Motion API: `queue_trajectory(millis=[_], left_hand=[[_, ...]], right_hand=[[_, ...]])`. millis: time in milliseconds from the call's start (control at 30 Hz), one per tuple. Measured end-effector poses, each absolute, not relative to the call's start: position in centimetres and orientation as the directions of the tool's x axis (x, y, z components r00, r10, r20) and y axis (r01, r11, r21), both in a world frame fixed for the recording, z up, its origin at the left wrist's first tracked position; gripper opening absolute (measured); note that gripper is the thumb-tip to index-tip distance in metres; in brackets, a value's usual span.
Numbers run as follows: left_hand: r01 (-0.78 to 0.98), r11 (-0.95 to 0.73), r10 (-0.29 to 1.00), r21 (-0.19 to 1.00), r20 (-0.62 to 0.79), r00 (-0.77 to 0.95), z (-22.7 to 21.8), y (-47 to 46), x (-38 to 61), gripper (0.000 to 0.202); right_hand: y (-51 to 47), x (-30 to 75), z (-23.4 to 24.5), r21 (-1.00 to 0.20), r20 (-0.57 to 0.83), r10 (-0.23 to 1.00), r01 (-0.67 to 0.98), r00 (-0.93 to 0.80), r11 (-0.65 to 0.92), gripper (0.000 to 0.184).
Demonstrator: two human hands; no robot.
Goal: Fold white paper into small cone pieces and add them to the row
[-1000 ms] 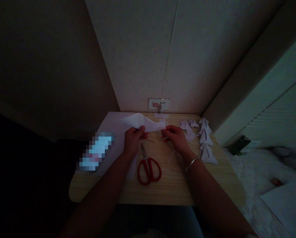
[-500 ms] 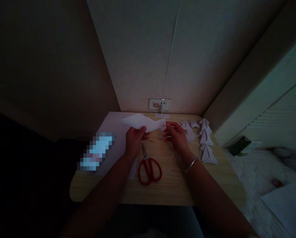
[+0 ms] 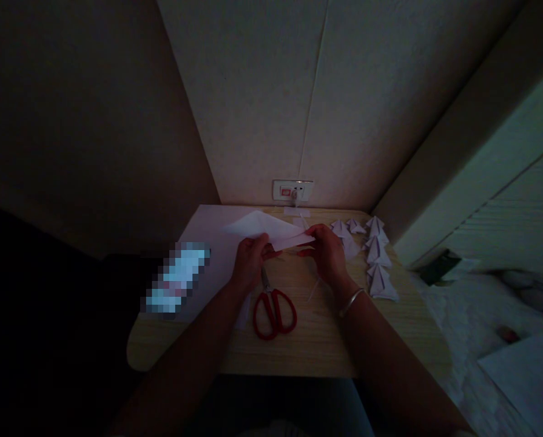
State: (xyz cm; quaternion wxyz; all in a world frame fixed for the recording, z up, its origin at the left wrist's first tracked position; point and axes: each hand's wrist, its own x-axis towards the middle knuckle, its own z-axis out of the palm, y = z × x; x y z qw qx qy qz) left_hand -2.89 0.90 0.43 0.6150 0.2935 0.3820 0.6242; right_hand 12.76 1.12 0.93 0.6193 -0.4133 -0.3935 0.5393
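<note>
Both my hands hold a folded sheet of white paper point(image 3: 267, 230) above the far part of a small wooden table point(image 3: 317, 340). My left hand point(image 3: 252, 262) pinches its lower left part, fingers closed. My right hand point(image 3: 326, 252), a metal bangle on its wrist, grips the paper's right tip. Red-handled scissors point(image 3: 273, 306) lie shut on the table just below my hands.
Several folded white paper pieces point(image 3: 374, 255) lie in rows at the table's right. Flat white sheets point(image 3: 207, 243) cover the left side. A wall socket point(image 3: 292, 190) sits behind. A bed with another sheet point(image 3: 526, 376) is at the right.
The paper has been turned and folded flatter, its right tip brought lower. Both hands have shifted slightly right and closer together on it.
</note>
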Motion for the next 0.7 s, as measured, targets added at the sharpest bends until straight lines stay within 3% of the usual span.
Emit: queue_trajectory(millis=[133, 267, 333, 400, 467, 533, 600, 700], left_hand=[[-0.522, 0.031, 0.994, 0.852, -0.083, -0.077, -0.2, 1.0, -2.6, 0.030], [-0.414, -0.051, 0.990, 0.909, -0.010, -0.144, -0.6, 1.3, -2.7, 0.030], [-0.260, -0.173, 0.950, 0.950, 0.092, -0.297, -0.4, 1.4, -3.2, 0.050], [0.020, -0.281, 0.851, 0.959, 0.259, -0.456, 0.0, 1.4, -3.8, 0.077], [0.372, -0.324, 0.743, 0.870, 0.477, -0.470, 0.5, 1.2, -4.3, 0.093], [0.617, -0.324, 0.711, 0.718, 0.614, -0.342, 0.9, 0.8, -4.5, 0.093], [0.746, -0.296, 0.730, 0.596, 0.645, -0.226, 1.2, 0.3, -4.4, 0.083], [0.817, -0.242, 0.758, 0.523, 0.628, -0.177, 1.5, -0.2, -4.2, 0.075]], right_hand=[[1.1, 12.5, 0.8, -0.967, -0.001, 0.996, -0.254, 0.093, 0.023, 0.030], [1.5, 12.7, 0.1, -0.985, 0.011, 0.995, -0.169, 0.104, 0.029, 0.025], [1.7, 12.9, -0.2, -0.991, 0.022, 0.991, -0.126, 0.131, 0.039, 0.024], [1.8, 13.0, -0.3, -0.997, 0.037, 0.989, -0.067, 0.146, 0.047, 0.024], [1.8, 13.2, -0.2, -0.998, 0.065, 0.988, -0.003, 0.138, 0.066, 0.024], [1.7, 13.2, -0.2, -0.995, 0.098, 0.988, 0.044, 0.120, 0.094, 0.025], [1.7, 13.3, -0.1, -0.989, 0.135, 0.983, 0.076, 0.127, 0.126, 0.025], [1.7, 13.4, 0.0, -0.971, 0.220, 0.957, 0.132, 0.191, 0.197, 0.024]])
